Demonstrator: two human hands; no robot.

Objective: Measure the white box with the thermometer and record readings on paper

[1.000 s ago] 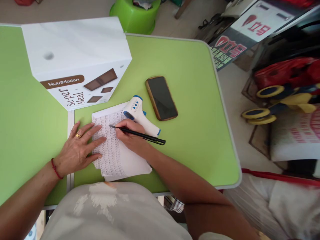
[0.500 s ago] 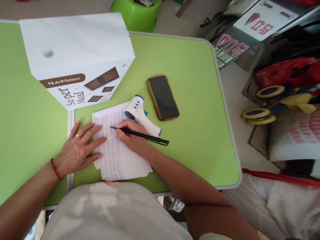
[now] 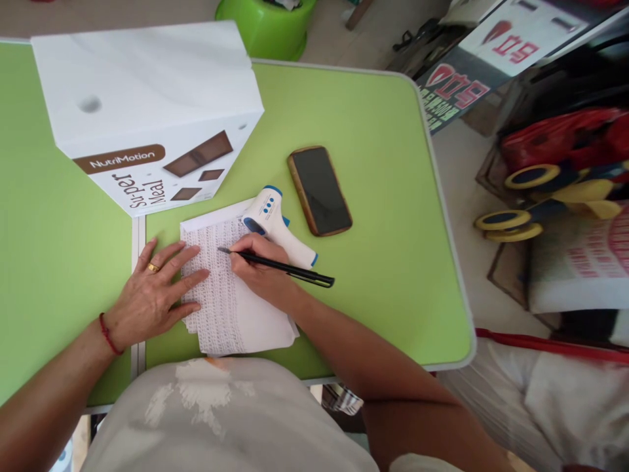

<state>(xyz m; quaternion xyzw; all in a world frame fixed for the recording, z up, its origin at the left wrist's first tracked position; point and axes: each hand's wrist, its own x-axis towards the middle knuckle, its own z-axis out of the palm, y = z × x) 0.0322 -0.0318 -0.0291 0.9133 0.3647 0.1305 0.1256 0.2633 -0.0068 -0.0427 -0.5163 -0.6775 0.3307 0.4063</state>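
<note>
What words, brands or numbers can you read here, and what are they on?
"NutriMotion": white box
"Su-per Meal": same box
Rows of writing on the paper: too small to read
Print on the thermometer: too small
Characters on the sign: too unclear
Red print on the sack: too blurred

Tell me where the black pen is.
In the head view, the black pen is in the right hand, its tip over the written-on paper, its other end just below the white thermometer.
</note>
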